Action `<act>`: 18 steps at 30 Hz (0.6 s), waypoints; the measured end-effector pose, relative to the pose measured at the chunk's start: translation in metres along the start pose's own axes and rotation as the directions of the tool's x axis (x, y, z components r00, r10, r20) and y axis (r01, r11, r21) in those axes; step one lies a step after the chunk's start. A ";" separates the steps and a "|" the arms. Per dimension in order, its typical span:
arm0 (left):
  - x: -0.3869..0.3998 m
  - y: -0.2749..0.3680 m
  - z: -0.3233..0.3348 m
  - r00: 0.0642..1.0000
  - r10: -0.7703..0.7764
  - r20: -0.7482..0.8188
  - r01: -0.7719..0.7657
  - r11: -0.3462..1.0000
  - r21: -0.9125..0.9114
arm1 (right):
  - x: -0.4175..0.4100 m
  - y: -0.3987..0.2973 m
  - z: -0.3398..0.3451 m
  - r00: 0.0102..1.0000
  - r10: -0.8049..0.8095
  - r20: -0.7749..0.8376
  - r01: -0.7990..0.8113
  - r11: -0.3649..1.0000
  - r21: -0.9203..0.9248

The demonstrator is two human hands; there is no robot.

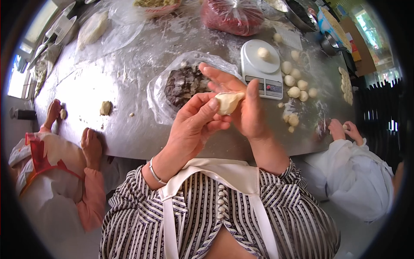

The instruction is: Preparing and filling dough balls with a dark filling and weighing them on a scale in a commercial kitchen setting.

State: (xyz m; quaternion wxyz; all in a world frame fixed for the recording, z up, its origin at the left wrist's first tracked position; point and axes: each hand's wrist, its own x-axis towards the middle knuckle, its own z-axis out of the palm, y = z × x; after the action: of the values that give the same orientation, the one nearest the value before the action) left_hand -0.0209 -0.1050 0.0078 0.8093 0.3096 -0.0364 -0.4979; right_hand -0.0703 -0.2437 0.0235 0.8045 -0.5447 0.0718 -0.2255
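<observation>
My left hand (197, 119), with a silver bangle at its wrist, pinches a piece of pale dough (228, 102) between thumb and fingers. My right hand (247, 103) is spread beside it, and the dough's far end touches it near the base of the thumb. Just beyond my hands lies an open clear plastic bag (158, 94) of dark, crumbly filling (182, 85), partly hidden by them. A white kitchen scale (263, 73) stands to the right, with one dough ball (263, 53) on its round plate. Several dough balls (294, 92) sit right of the scale.
Floury steel worktable (194, 39). A tied bag of red filling (233, 16) and metal bowls (300, 16) stand at the back. A dough lump (105, 108) lies left. Co-workers' hands are at the left edge (92, 147) and right edge (338, 129).
</observation>
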 end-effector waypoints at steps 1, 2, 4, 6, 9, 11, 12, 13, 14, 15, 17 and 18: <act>0.001 0.000 -0.002 1.000 -0.004 0.012 0.004 1.000 0.014 | -0.001 0.008 -0.005 0.999 -0.032 0.021 0.035 0.990 -0.136; 0.001 -0.002 -0.001 1.000 -0.009 0.020 0.008 1.000 0.015 | 0.000 0.006 -0.010 0.999 -0.038 0.016 0.040 0.989 -0.140; 0.001 -0.004 0.001 0.999 -0.009 0.040 0.006 0.998 0.062 | 0.002 0.002 -0.022 0.966 -0.017 0.260 0.074 0.974 -0.214; 0.000 0.000 0.011 0.998 -0.031 0.049 0.028 0.998 0.053 | 0.009 0.006 -0.036 0.973 -0.070 0.220 0.110 0.978 -0.178; -0.002 0.010 0.007 0.998 0.013 -0.053 -0.003 0.982 0.186 | 0.032 -0.003 -0.061 0.998 -0.020 0.058 0.029 0.988 -0.153; -0.006 0.015 -0.005 0.998 0.051 -0.045 -0.042 0.982 0.186 | 0.056 -0.012 -0.078 0.974 0.159 -0.159 -0.191 0.958 -0.213; -0.007 0.016 -0.007 0.996 0.083 -0.032 -0.076 0.980 0.183 | 0.065 -0.016 -0.091 0.974 0.155 -0.165 -0.189 0.958 -0.216; -0.008 0.017 -0.005 0.994 0.095 -0.046 -0.086 0.981 0.173 | 0.075 -0.018 -0.106 0.961 0.217 -0.174 -0.259 0.925 -0.278; -0.009 0.019 -0.003 0.995 0.091 -0.038 -0.083 0.981 0.174 | 0.083 -0.021 -0.122 0.943 0.274 -0.189 -0.325 0.884 -0.337; -0.010 0.020 -0.004 0.995 0.096 -0.041 -0.087 0.981 0.173 | 0.091 -0.021 -0.140 0.930 0.277 -0.241 -0.359 0.825 -0.437; -0.011 0.023 -0.005 0.995 0.096 -0.038 -0.089 0.982 0.169 | 0.101 -0.025 -0.170 0.915 0.270 -0.299 -0.395 0.750 -0.530; -0.013 0.024 -0.004 0.993 0.101 -0.066 -0.088 0.981 0.172 | 0.106 -0.028 -0.179 0.912 0.026 -0.410 -0.287 0.754 -0.590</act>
State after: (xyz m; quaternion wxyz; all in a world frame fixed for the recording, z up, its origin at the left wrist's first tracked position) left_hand -0.0071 -0.0847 0.0214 0.8035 0.3933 -0.0632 -0.4423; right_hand -0.0494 -0.4502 -0.0083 0.5577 -0.7234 0.3435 -0.2184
